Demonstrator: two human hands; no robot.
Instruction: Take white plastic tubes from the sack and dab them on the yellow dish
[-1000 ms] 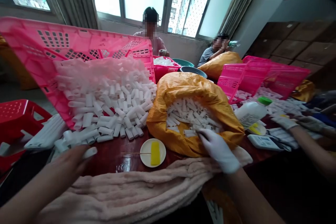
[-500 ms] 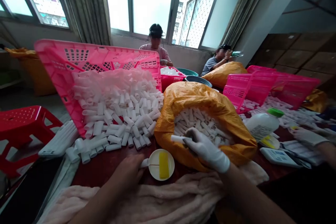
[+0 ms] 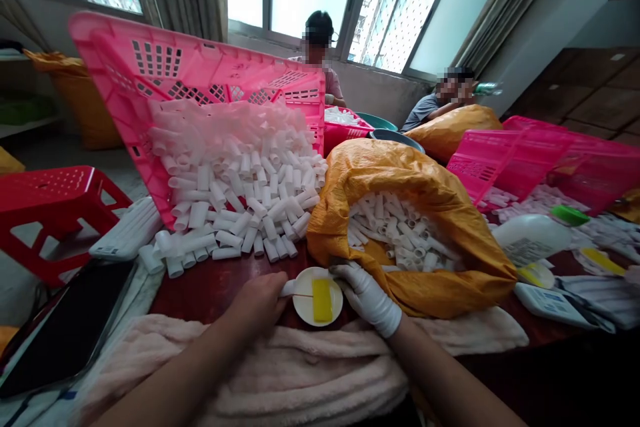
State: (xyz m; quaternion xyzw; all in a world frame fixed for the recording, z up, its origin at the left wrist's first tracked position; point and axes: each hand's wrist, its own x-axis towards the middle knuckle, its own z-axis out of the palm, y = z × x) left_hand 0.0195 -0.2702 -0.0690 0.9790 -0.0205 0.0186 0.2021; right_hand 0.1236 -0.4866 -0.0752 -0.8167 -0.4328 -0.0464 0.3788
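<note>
My bare left hand is closed round a short white plastic tube at the left rim of a small white dish. A yellow strip lies in the dish and a thin stick rests across it. My gloved right hand is closed at the dish's right rim, right below the mouth of the orange bag full of white tubes; what it grips is hidden. Both forearms rest on a pink towel.
A tilted pink crate spills a heap of white tubes onto the red-brown table. A red stool and a dark phone lie left. A white bottle and more pink crates are right. Two people sit at the far side.
My right hand came out of the orange bag down to the small dish. My left hand moved right with its tube to the dish's other side. The view shifted.
</note>
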